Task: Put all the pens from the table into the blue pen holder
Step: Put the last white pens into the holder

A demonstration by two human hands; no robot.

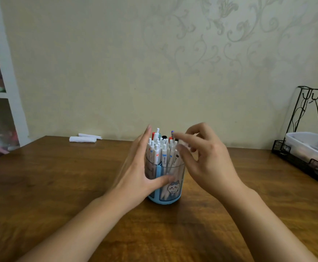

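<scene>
- the blue pen holder (165,186) stands mid-table (60,186), packed with upright pens (161,148).
- left hand (135,178) lies flat against its side, fingers straight, thumb across the front, likely to keep it from tipping.
- right hand (209,156) hovers by the pen tops, fingers loosely curled, holding nothing.
- no loose pens visible; task looks about finished.

Between the fingers (146,135), a clear glossy plastic pen holder (165,186) with blue trim holds smooth white plastic pens (157,154); beneath, a polished wood-grain tabletop (60,186).
</scene>
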